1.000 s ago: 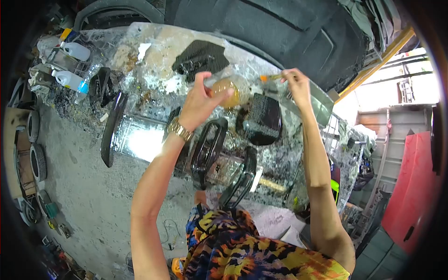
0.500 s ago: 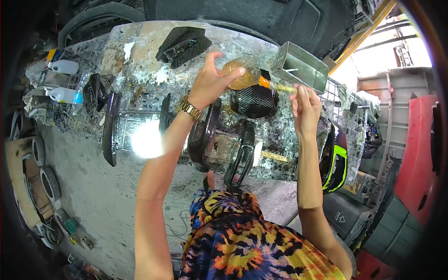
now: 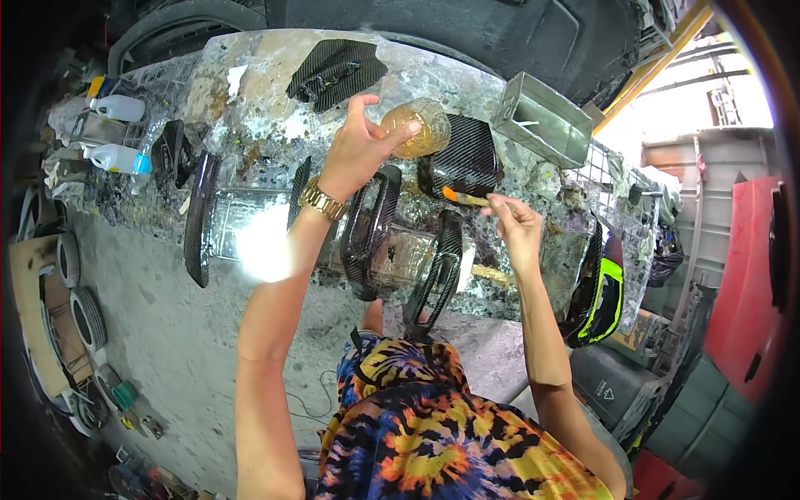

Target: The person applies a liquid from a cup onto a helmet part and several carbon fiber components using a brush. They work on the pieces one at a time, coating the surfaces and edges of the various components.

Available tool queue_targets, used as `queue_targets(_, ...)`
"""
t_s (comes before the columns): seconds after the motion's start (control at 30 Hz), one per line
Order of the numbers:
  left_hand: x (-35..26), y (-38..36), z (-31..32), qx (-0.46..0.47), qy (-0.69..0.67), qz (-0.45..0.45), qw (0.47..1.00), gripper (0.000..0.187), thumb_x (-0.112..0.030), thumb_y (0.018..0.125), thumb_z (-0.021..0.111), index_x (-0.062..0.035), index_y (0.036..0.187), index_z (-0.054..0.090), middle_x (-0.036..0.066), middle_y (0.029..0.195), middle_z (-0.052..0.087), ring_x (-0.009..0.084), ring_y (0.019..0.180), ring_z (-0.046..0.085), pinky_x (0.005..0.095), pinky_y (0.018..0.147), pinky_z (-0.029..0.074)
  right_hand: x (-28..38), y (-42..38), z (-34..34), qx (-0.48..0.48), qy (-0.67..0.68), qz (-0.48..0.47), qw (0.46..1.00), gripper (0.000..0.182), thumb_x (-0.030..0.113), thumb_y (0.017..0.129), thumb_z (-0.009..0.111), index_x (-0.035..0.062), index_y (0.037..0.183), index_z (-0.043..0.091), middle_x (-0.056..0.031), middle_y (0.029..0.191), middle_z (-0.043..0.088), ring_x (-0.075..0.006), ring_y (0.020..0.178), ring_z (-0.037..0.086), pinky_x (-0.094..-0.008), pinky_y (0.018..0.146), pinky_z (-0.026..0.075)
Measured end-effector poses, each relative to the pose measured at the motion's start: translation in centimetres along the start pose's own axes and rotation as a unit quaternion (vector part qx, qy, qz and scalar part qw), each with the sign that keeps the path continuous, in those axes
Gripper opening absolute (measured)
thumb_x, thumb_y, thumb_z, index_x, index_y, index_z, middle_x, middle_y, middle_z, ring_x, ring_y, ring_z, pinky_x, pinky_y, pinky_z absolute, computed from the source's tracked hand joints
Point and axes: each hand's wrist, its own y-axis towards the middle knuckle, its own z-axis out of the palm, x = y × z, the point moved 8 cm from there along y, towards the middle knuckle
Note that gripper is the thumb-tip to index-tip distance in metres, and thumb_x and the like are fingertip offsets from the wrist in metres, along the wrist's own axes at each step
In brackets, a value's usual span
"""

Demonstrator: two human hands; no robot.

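Note:
My left hand point(image 3: 357, 157), with a metal watch on its wrist, grips a clear plastic cup point(image 3: 423, 127) of amber liquid, tilted over the bench. Between the fingers of my right hand point(image 3: 518, 229) is a paintbrush point(image 3: 473, 200) with an orange tip pointing left. The tip is at the lower edge of a glossy carbon-fibre panel point(image 3: 468, 154); whether it touches cannot be told. Below the cup stand a looped carbon-fibre piece point(image 3: 367, 229) and a slotted carbon-fibre piece point(image 3: 437, 275).
The stained workbench point(image 3: 258, 108) also bears a dark carbon-fibre part point(image 3: 337, 71), a metal tray point(image 3: 546, 125), a long carbon strip point(image 3: 198, 221) and white bottles point(image 3: 118, 108). A black and lime-green part point(image 3: 602, 292) is at the right edge. Tyres point(image 3: 87, 318) lie on the floor at left.
The brush has moved away from the cup, down and left to the carbon-fibre panel, with my right hand. My left hand and the cup have shifted slightly left.

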Motion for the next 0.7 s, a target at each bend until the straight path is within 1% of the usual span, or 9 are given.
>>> queue_targets(0.1,-0.3,-0.2,0.2,0.005,-0.006,0.002,1.0,0.073,-0.043,0.077,0.075,0.0005,0.125,0.041,0.003,0.077,0.055,0.0094,0.069,0.053,0.0235,0.063,0.045,0.8,0.6,2.9,0.064,0.006,-0.026,0.998,0.018,0.015,0.089,0.064,0.0023,0.1,0.07,-0.0048,0.077,0.07,-0.0012,0.049,0.041,-0.0186,0.045,0.032)
queue_targets(0.27,-0.8,-0.5,0.3,0.001,-0.024,0.02,1.0,0.074,-0.044,0.077,0.075,0.0009,0.125,0.041,0.002,0.077,0.055,0.0088,0.07,0.054,0.0228,0.062,0.045,-0.9,-0.9,-0.2,0.048,-0.065,-0.006,0.997,0.019,0.015,0.088,0.065,0.0008,0.101,0.07,-0.002,0.077,0.068,-0.0011,0.054,0.04,-0.0199,0.047,0.031)
queue_targets(0.33,-0.7,-0.5,0.2,0.002,-0.02,0.015,1.0,0.073,-0.044,0.077,0.075,0.001,0.125,0.041,0.002,0.077,0.055,0.0088,0.07,0.054,0.0228,0.061,0.046,1.0,-2.0,-0.7,0.082,-0.116,-0.12,0.983,0.017,0.011,0.086,0.065,0.0016,0.1,0.07,-0.0015,0.07,0.063,-0.0038,0.058,0.044,-0.0201,0.05,0.032)
queue_targets(0.37,-0.7,-0.5,0.2,0.003,-0.013,0.011,1.0,0.073,-0.044,0.077,0.075,0.001,0.125,0.042,0.002,0.077,0.056,0.0088,0.069,0.055,0.0227,0.061,0.046,3.2,-2.7,-0.2,0.117,-0.209,-0.25,0.938,0.016,0.008,0.083,0.067,0.0049,0.098,0.071,-0.004,0.07,0.058,-0.0102,0.06,0.049,-0.0247,0.052,0.038)
queue_targets(0.4,-0.7,-0.5,0.1,0.002,-0.013,0.01,1.0,0.073,-0.044,0.077,0.075,0.001,0.125,0.042,0.002,0.077,0.056,0.0088,0.069,0.055,0.0227,0.061,0.046,3.9,-2.7,-0.1,0.119,-0.208,-0.25,0.938,0.016,0.008,0.083,0.067,0.0049,0.098,0.071,-0.004,0.07,0.058,-0.0102,0.06,0.049,-0.0247,0.052,0.038)
queue_targets(0.47,-0.8,-0.5,0.2,0.003,-0.012,0.004,1.0,0.073,-0.044,0.077,0.075,0.0011,0.124,0.042,0.002,0.077,0.056,0.0087,0.069,0.055,0.0227,0.061,0.046,6.4,-4.1,2.2,0.177,-0.3,-0.406,0.845,0.017,0.007,0.08,0.068,0.0086,0.097,0.07,-0.0053,0.077,0.057,-0.0187,0.062,0.053,-0.0313,0.056,0.045)
queue_targets(0.5,-0.7,-0.5,0.2,0.003,-0.011,0.003,1.0,0.073,-0.044,0.077,0.075,0.0011,0.124,0.042,0.002,0.077,0.056,0.0087,0.069,0.055,0.0227,0.061,0.046,6.9,-4.3,3.0,0.202,-0.366,-0.432,0.8,0.023,0.007,0.076,0.069,0.0094,0.098,0.068,-0.004,0.084,0.054,-0.0224,0.067,0.055,-0.0354,0.062,0.049)
queue_targets(0.53,-0.9,-0.5,0.3,0.002,-0.01,0.012,1.0,0.073,-0.044,0.077,0.075,0.0014,0.123,0.042,0.002,0.077,0.056,0.0085,0.069,0.055,0.0225,0.061,0.046,7.0,-3.6,3.2,0.202,-0.365,-0.431,0.8,0.023,0.007,0.076,0.069,0.0094,0.098,0.068,-0.004,0.084,0.054,-0.0224,0.067,0.055,-0.0354,0.062,0.049)
queue_targets(0.7,-1.1,-0.8,1.0,0.013,-0.028,0.018,0.999,0.072,-0.042,0.077,0.076,0.0026,0.122,0.043,0.003,0.077,0.057,0.0083,0.069,0.056,0.0219,0.061,0.046,5.7,-3.5,6.2,0.311,-0.425,-0.509,0.681,0.03,0.011,0.074,0.062,0.0096,0.104,0.063,-0.0024,0.082,0.048,-0.0182,0.077,0.053,-0.0313,0.069,0.047)
